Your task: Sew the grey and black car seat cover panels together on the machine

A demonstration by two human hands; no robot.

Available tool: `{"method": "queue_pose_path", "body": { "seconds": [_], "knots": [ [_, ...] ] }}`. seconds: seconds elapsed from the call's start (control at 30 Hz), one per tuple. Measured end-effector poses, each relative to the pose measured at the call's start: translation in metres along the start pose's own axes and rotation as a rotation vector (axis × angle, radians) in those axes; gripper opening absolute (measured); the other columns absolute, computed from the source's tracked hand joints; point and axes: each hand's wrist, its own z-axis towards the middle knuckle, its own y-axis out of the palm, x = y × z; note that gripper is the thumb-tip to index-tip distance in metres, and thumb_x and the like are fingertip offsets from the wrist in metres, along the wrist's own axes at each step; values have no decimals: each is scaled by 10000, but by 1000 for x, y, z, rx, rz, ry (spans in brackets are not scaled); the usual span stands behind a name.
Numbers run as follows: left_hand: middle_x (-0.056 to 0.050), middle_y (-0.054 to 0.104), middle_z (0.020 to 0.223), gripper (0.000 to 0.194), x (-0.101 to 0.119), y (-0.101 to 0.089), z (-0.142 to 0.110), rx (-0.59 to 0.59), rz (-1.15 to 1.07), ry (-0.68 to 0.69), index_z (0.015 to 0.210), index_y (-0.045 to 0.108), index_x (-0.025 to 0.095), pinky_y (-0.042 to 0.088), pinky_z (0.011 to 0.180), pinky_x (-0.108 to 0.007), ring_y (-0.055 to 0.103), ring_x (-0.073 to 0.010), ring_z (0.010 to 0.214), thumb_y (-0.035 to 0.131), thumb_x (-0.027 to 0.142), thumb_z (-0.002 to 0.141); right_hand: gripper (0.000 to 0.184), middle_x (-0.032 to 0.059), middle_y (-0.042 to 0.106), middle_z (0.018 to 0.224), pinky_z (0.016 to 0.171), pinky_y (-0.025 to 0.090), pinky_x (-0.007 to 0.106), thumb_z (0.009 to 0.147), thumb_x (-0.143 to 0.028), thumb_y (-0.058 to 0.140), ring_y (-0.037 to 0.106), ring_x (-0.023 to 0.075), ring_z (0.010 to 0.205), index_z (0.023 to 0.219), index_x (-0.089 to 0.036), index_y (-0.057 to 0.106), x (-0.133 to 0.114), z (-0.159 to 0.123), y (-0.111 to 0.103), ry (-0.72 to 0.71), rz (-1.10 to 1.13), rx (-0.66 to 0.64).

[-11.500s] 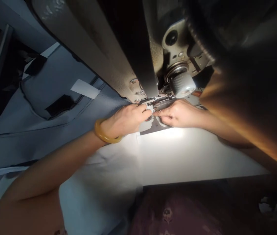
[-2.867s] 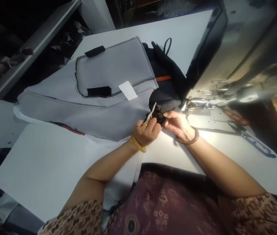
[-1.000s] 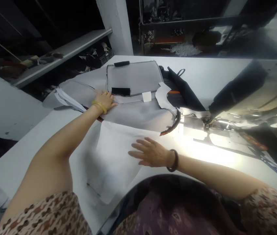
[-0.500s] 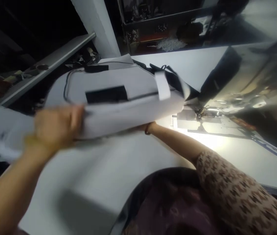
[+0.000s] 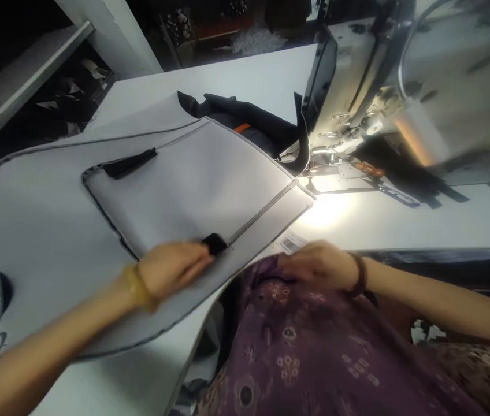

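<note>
A large light-grey fabric piece point(image 5: 201, 185), with dark stitched seams and black strips, lies spread over the white table. Above its near part is my left hand point(image 5: 175, 268), fingers curled together beside a black tab point(image 5: 214, 244); blur hides whether it pinches the fabric. My right hand point(image 5: 314, 266) is at the table's front edge, against the purple patterned cloth point(image 5: 288, 335) over my lap. Its fingers are bent and blurred, so what they hold is unclear. A white label with a barcode point(image 5: 292, 242) sits just beyond that hand.
A sewing machine point(image 5: 357, 104) stands at the right, its lamp lighting the table point(image 5: 401, 225). Blue-handled scissors point(image 5: 396, 193) lie beside it. Black fabric with an orange strip point(image 5: 241, 127) is bunched behind the grey piece. A shelf point(image 5: 32, 86) runs along the left.
The grey piece has gone from raised and folded to spread flat on the table. My left hand has moved right; my right hand has come out from under the piece toward my lap.
</note>
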Motion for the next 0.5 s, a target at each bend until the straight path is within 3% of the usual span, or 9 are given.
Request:
{"method": "queue_pose_path", "body": {
  "seconds": [0.07, 0.17, 0.2, 0.27, 0.33, 0.4, 0.5],
  "knots": [
    [-78, 645, 856, 371, -4, -32, 63, 170, 167, 68, 849, 605, 174, 444, 733, -311, 589, -199, 797, 282, 330, 942, 196, 30, 692, 879, 721, 545, 246, 913, -293, 482, 647, 130, 783, 965, -211, 653, 14, -4, -20, 13, 52, 143],
    [-118, 622, 1068, 345, -9, -57, 160, 406, 291, 149, 1018, 610, 135, 401, 934, -387, 548, -238, 1017, 307, 275, 934, 259, 76, 659, 1006, 756, 540, 334, 864, -383, 566, 628, 191, 871, 1040, -196, 601, 45, 3, -27, 261, -39, 431],
    [-127, 571, 1204, 354, -10, -59, 186, 449, 301, 158, 1137, 574, 133, 365, 984, -419, 496, -259, 1126, 332, 288, 932, 333, 88, 643, 1039, 723, 538, 339, 830, -425, 603, 620, 199, 857, 1066, -192, 578, 55, 7, -23, 320, -25, 435],
    [-128, 544, 1252, 381, -10, -60, 221, 441, 325, 124, 1187, 558, 132, 328, 1004, -466, 467, -281, 1159, 327, 307, 940, 455, 86, 632, 1008, 614, 512, 314, 766, -469, 660, 595, 176, 730, 1094, -181, 531, 71, 14, -13, 407, 65, 355],
    [-128, 596, 1134, 385, -9, -57, 233, 433, 364, 96, 1075, 614, 121, 354, 947, -456, 501, -285, 1080, 313, 322, 945, 442, 34, 619, 851, 539, 454, 280, 760, -461, 656, 518, 133, 588, 1069, -185, 499, 77, 16, -2, 457, 173, 276],
    [-110, 627, 985, 394, -4, -51, 227, 462, 397, 109, 923, 642, 127, 377, 862, -423, 525, -271, 987, 309, 336, 946, 339, -6, 577, 752, 544, 422, 267, 800, -422, 601, 472, 120, 566, 1025, -195, 486, 72, 10, 6, 447, 257, 233],
    [-64, 637, 863, 388, 9, -38, 209, 491, 395, 182, 808, 627, 165, 358, 783, -401, 530, -245, 911, 313, 348, 944, 326, 5, 581, 792, 564, 407, 258, 842, -374, 539, 480, 119, 601, 1095, -189, 449, 54, -12, 10, 411, 390, 146]
  ]
}}
